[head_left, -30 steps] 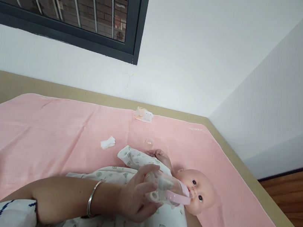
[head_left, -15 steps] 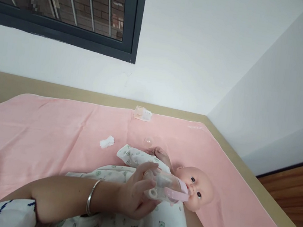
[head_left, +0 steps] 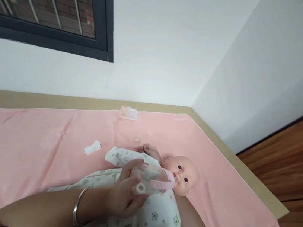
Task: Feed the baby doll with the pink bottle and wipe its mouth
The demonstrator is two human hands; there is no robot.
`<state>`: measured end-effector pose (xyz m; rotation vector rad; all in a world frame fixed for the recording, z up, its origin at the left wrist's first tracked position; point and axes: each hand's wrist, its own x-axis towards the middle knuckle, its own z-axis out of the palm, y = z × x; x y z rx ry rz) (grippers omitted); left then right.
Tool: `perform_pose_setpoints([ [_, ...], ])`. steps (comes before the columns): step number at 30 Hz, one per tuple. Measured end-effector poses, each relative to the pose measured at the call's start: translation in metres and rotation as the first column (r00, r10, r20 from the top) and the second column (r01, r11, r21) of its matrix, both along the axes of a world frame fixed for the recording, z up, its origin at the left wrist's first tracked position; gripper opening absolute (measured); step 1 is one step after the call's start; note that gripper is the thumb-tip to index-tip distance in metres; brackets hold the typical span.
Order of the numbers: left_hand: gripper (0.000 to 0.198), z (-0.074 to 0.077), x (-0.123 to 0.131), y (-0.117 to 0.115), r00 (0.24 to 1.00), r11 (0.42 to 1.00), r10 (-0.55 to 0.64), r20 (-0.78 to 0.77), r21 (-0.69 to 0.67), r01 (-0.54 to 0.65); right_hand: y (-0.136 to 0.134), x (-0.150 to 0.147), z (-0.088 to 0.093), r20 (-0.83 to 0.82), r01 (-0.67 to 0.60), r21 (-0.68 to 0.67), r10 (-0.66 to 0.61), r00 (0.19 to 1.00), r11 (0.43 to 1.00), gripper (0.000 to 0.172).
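Observation:
My left hand (head_left: 125, 194), with a silver bangle at its wrist, is wrapped around a clear baby bottle (head_left: 149, 179) with pink handles. The bottle lies nearly level, its teat at the mouth of a baby doll (head_left: 184, 170). The doll lies face up in white clothes with a small bear print. My right forearm (head_left: 190, 220) passes beneath its neck. Beyond its shoulder my right hand (head_left: 149, 150) shows, fingers curled near the sleeve, cradling the doll; part of the hand is hidden behind the doll.
A pink cloth (head_left: 37, 142) covers the bed-like surface. On it lie a crumpled white tissue (head_left: 93, 147), a small clear cap (head_left: 137, 140) and a small clear-and-white packet (head_left: 128, 113). White walls stand behind, with a barred window (head_left: 43, 0) at left and wooden panels (head_left: 289, 151) at right.
The view has turned to the right, so everything sits further left. A striped sleeve at my right arm now shows. Bottle, doll and both hands keep their positions relative to each other.

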<state>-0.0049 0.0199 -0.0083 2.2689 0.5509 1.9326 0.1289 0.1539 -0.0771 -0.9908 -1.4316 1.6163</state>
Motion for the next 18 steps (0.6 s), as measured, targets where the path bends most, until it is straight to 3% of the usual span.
perform_pose_setpoints([
  [4, 0.071, 0.002, 0.000, -0.001, 0.999, 0.998, -0.033, -0.007, -0.047, 0.033, 0.017, -0.006, -0.009, 0.004, -0.036, 0.039, 0.036, 0.999, 0.999, 0.037],
  [7, 0.070, 0.003, 0.000, 0.000, 1.000, 0.999, -0.018, 0.001, -0.045, 0.018, 0.030, 0.009, -0.018, 0.017, -0.035, 0.074, 0.033, 0.999, 0.997, 0.033],
  [10, 0.070, 0.005, 0.000, 0.000, 1.000, 0.999, -0.011, 0.007, -0.032, 0.011, 0.038, 0.035, -0.029, 0.218, -0.198, 0.158, 0.161, 0.963, 0.967, 0.038],
  [11, 0.070, 0.005, 0.000, 0.000, 1.000, 0.999, -0.017, 0.007, -0.033, 0.017, 0.039, 0.042, -0.032, 0.333, -0.327, 0.173, 0.257, 0.907, 0.929, 0.042],
  [13, 0.070, 0.005, 0.000, 0.000, 1.000, 0.998, -0.031, 0.000, -0.045, 0.031, 0.041, 0.050, -0.038, 0.528, -0.610, 0.110, 0.474, 0.705, 0.785, 0.049],
  [14, 0.070, 0.005, 0.000, 0.000, 0.999, 0.998, -0.034, -0.001, -0.051, 0.033, 0.041, 0.050, -0.039, 0.550, -0.672, 0.078, 0.531, 0.645, 0.736, 0.049],
  [15, 0.071, 0.006, 0.000, 0.000, 0.999, 0.998, -0.035, -0.003, -0.053, 0.035, 0.041, 0.048, -0.039, 0.527, -0.673, 0.073, 0.544, 0.652, 0.736, 0.048],
  [16, 0.071, 0.006, 0.001, 0.000, 0.999, 0.998, -0.037, -0.002, -0.052, 0.036, 0.040, 0.045, -0.038, 0.469, -0.616, 0.085, 0.514, 0.718, 0.783, 0.045],
  [18, 0.071, 0.007, 0.002, 0.000, 0.999, 0.998, -0.045, 0.004, -0.048, 0.045, 0.035, 0.036, -0.031, 0.238, -0.287, 0.128, 0.252, 0.938, 0.949, 0.039],
])
